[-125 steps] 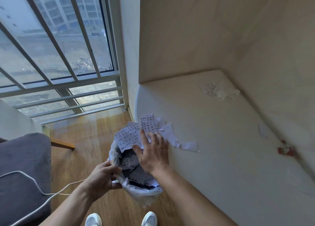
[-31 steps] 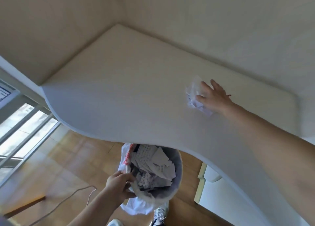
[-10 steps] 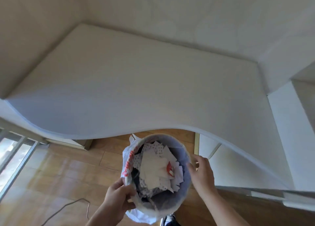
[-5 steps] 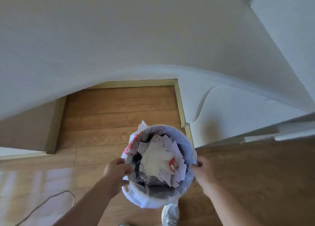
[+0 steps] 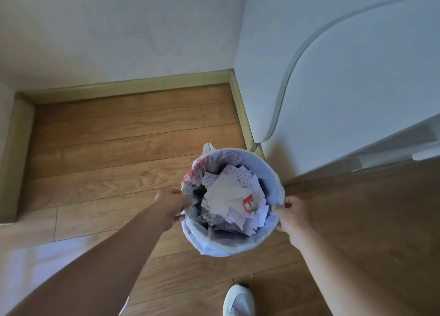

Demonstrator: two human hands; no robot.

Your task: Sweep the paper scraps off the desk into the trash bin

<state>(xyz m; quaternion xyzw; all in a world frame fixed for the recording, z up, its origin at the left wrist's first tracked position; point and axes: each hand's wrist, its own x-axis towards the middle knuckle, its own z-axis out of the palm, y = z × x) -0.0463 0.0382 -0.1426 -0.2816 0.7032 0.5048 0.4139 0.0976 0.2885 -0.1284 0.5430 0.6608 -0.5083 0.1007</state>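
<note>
A round trash bin lined with a white plastic bag is low over the wooden floor, seen from above. It is filled with white and dotted paper scraps and one red-printed piece. My left hand grips the bin's left rim. My right hand grips its right rim. The desk top is out of view.
A white curved panel stands to the right of the bin. A pale wall with a skirting board closes the recess behind. Wooden floor spreads left of the bin. My white shoe is at the bottom edge.
The view has tilted down, so the desk top has left the frame. The bin, held by both hands, now sits lower and closer to the floor in the recess.
</note>
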